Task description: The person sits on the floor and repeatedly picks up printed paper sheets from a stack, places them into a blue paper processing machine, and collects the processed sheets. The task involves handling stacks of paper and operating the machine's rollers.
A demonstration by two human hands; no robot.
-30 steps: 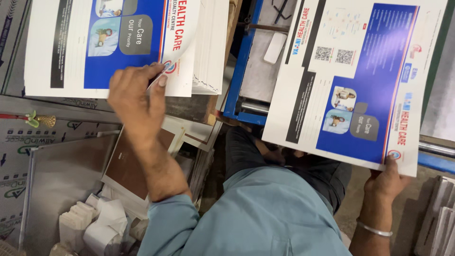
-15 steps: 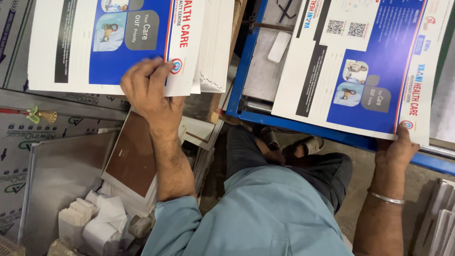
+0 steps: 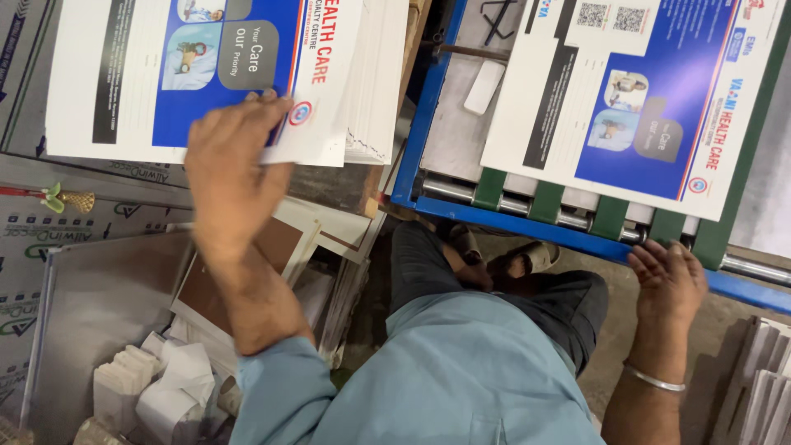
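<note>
**Two printed sheets, one under each hand**

Head view: the left hand (image 3: 235, 156) lies palm-down, fingers spread loosely, on the near edge of the top printed sheet (image 3: 198, 74) of a stack of sheets (image 3: 375, 82). That sheet is white with a large blue panel, small photos, a grey rounded patch, a black strip along one side and red lettering near the right edge. Whether the fingers pinch the sheet or only press it cannot be told. The stack's right edge shows many thin white layers, and just below it a wooden board edge (image 3: 346, 185) juts out.

To the right of the stack, a second printed sheet (image 3: 634, 99) of the same design lies tilted on a machine bed with a blue frame (image 3: 535, 227), green belts (image 3: 610, 218) and steel rollers (image 3: 449, 188). The right hand (image 3: 667, 280), with a metal bangle (image 3: 655, 379) at the wrist, rests half-open on the frame's near rail, just clear of that sheet's lower corner. Between stack and frame runs a narrow gap. Below the stack stands a grey metal tray (image 3: 91, 305) with white paper blocks (image 3: 148, 391).
</note>
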